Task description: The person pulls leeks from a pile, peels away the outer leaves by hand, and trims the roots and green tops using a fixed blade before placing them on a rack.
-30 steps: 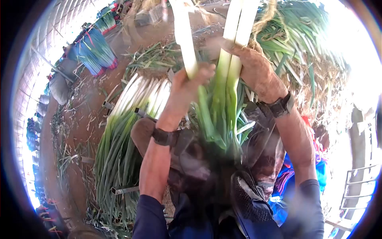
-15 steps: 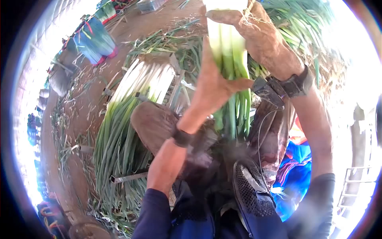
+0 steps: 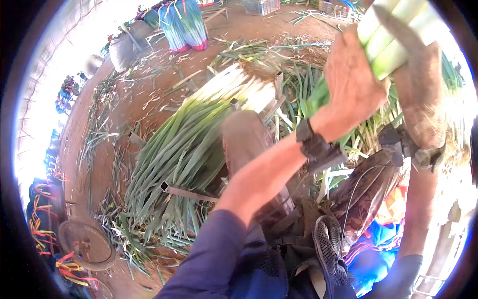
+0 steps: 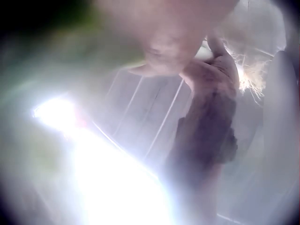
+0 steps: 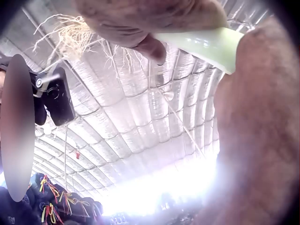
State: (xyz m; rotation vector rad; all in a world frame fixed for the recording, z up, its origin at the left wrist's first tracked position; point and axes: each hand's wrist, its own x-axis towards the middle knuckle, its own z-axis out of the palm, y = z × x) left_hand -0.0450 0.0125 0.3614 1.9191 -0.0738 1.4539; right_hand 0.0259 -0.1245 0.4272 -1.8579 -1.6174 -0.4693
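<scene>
Several thick green onions (image 3: 386, 47) are held up at the upper right of the head view, tilted, their white ends away from the body. My left hand (image 3: 348, 84) grips them around the green part, fingers curled. Close to it, my right hand (image 3: 423, 92) holds the pale lower stalks. In the right wrist view, its thumb lies along a pale stalk (image 5: 201, 47), and stringy roots (image 5: 70, 37) hang beside the hand. The left wrist view is hazy; both hands overlap there. A pile of green onions (image 3: 184, 134) lies left of the knee.
Square metal bars (image 3: 191, 193) stick out around the pile. Leaf scraps (image 3: 134, 234) litter the dirt floor. At the back stand blue-wrapped bundles (image 3: 181, 25), a sack (image 3: 121, 52) and a crate (image 3: 261, 6). A blue plastic bag (image 3: 373, 259) lies by the right leg.
Both hands and the held onions have moved right in the head view, as the view turned. The left hand, spread half a second ago, now grips the stalks.
</scene>
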